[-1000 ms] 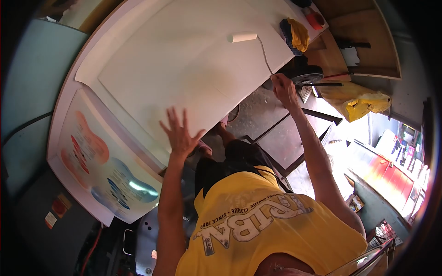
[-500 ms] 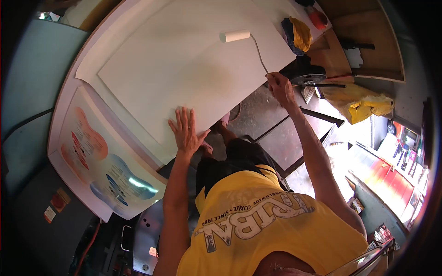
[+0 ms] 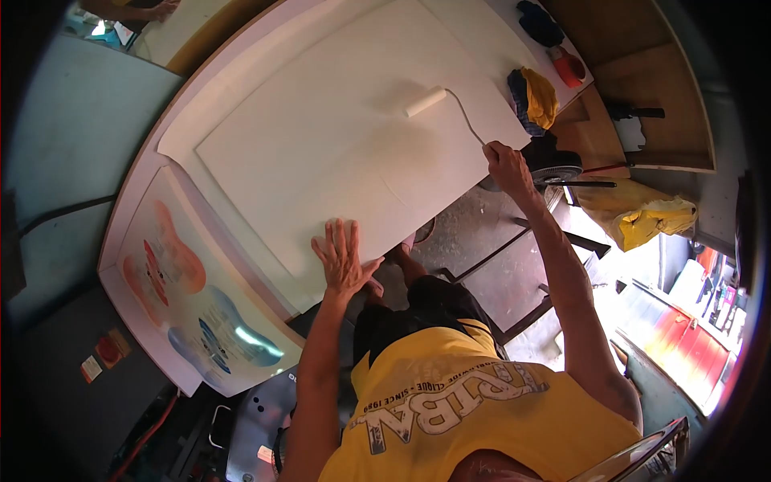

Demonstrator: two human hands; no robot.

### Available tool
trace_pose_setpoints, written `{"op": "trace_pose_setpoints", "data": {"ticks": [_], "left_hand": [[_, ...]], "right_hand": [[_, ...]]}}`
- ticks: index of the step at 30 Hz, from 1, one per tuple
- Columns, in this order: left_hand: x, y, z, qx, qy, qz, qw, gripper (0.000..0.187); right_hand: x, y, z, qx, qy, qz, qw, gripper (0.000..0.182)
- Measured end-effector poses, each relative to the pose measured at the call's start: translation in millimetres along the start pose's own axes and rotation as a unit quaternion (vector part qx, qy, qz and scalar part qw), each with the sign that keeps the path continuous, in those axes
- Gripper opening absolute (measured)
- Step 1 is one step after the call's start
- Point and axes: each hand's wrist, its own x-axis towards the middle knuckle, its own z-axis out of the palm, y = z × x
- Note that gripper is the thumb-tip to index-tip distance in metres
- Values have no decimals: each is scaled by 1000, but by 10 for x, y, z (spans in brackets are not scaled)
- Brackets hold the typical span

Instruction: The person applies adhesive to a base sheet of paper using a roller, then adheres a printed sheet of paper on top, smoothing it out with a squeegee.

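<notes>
My right hand [image 3: 509, 170] is wrapped round the handle of a paint roller, over the near right edge of a large white board. The white sleeve of the paint roller [image 3: 426, 102] is over the board's right half, its bent wire frame running back to my fist. Flat on the near edge of the white board [image 3: 281, 161] lies my left hand [image 3: 344, 259], fingers spread and thumb out to the side. The board rests on a larger pale sheet [image 3: 181, 145] that shows along its left and far sides.
Printed sheets with red and blue shapes [image 3: 213, 293] lie at the table's left end. At the far right are a yellow and dark cloth [image 3: 536, 100] and a red tape roll [image 3: 569, 67]. A black fan [image 3: 556, 166] and a yellow bag [image 3: 642, 217] stand right of my right hand.
The paint roller has come nearer to me across the board, and its sleeve has tilted. My left hand stays flat on the board's near edge. The view has shifted slightly.
</notes>
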Motion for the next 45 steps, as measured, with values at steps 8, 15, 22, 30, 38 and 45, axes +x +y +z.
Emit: {"op": "trace_pose_setpoints", "data": {"ticks": [8,15,22,30,38,45], "left_hand": [[8,-30,53,9,23,3,1000,98],[-11,-18,98,16,30,2,999,97],[-24,-22,71,-11,35,4,999,102],[-73,-6,33,-31,6,-3,999,105],[1,-7,57,-14,53,8,998,104],[48,34,18,-4,41,-1,999,100]], "right_hand": [[130,-81,68,-44,-13,3,999,26],[-512,266,-59,-57,-11,-18,998,16],[-1753,633,-401,-91,-32,43,994,13],[-1206,210,-650,-56,26,20,998,22],[425,108,-448,-145,-62,34,987,31],[333,539,-170,-172,11,-62,983,24]]}}
